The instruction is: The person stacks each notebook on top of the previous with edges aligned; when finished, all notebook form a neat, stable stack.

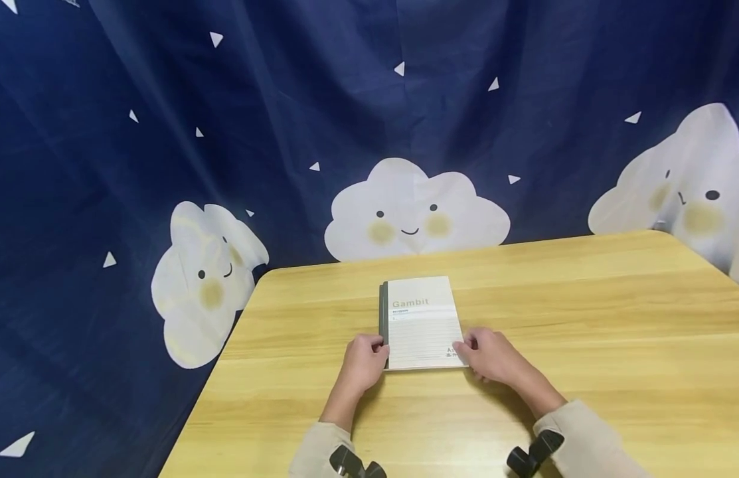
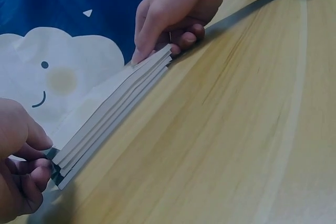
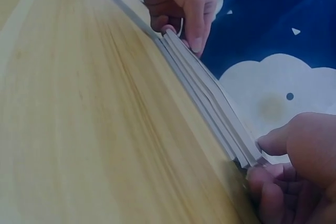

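Observation:
A small stack of notebooks lies on the wooden table. The top one has a pale cover printed "Gambit", with a dark spine along its left side. At the near left corner my left hand pinches the stack, thumb on top and fingers curled at the side. My right hand grips the near right corner in the same way, its thumb on the cover. Seen from the left wrist, the near edges of the notebooks show as slightly uneven layers. Most of the fingertips under the edges are hidden.
The light wooden table reaches back to a dark blue curtain with white smiling clouds and small triangles. A black camera mount sits on the right wrist, another on the left.

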Motion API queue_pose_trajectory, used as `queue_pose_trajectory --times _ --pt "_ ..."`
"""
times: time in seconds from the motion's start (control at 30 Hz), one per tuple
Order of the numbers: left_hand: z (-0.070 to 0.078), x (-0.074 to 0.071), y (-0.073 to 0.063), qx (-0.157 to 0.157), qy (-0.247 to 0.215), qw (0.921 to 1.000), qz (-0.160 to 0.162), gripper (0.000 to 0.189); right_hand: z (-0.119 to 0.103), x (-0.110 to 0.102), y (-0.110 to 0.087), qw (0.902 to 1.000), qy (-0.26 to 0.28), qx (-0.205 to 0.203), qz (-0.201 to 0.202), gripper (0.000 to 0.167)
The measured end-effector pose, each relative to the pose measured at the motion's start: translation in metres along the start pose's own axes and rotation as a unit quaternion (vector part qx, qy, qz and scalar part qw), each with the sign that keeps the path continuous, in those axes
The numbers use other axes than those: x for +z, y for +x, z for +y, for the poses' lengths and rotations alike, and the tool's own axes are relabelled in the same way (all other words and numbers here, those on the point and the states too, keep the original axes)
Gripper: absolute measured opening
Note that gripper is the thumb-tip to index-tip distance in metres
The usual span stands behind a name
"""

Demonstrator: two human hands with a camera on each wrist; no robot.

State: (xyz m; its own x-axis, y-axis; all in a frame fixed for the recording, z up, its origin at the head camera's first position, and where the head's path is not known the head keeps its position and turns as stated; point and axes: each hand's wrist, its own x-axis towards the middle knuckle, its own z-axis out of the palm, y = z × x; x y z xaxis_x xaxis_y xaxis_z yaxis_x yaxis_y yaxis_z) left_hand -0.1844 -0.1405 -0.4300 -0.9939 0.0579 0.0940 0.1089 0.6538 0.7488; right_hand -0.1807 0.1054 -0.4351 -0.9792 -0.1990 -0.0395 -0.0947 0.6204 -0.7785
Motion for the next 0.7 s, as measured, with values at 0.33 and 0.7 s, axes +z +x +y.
queue_pose_trajectory --times 0.33,0.7 --pt "0.003 -0.003 -0.001 -0.003 -0.005 1.0000 -0.008 0.041 -0.002 0.001 0.001 0.9978 -0.059 -0.026 0.019 0.029" --pt "-0.004 -0.015 0.002 -0.004 0.035 0.9991 -0.022 0.029 0.001 -0.004 0.003 0.9990 -0.038 -0.024 -0.004 0.023"
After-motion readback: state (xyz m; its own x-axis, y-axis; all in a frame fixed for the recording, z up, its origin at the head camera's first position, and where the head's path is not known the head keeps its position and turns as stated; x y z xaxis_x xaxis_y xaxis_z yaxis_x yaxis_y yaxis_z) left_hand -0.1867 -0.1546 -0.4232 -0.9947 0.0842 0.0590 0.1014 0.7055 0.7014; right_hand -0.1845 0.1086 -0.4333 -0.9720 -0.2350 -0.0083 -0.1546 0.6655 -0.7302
